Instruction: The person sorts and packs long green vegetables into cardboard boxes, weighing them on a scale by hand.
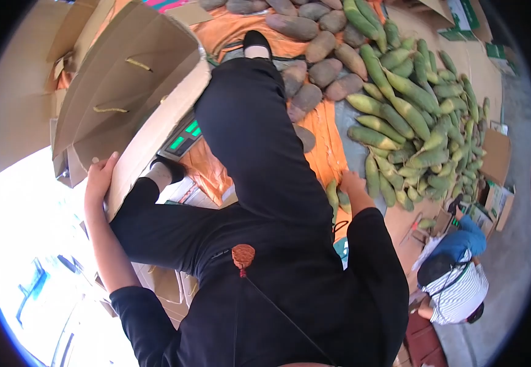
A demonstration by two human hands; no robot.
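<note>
Green radishes [410,114] sit piled at 2 o'clock. Looks like I'm steadying the box [183,82], left hand [100,176] at its edge, right hand [353,183] by radishes at 3; can't tell either grip's closure or hold. Lifting one calls for snug fingers.

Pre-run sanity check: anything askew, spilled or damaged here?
Mainly the orange sheet: it's rumpled and bunched, not flat. The green vegetables lie in a loose, jumbled heap, but that looks more like storage than a spill. I see no clear damage.
</note>
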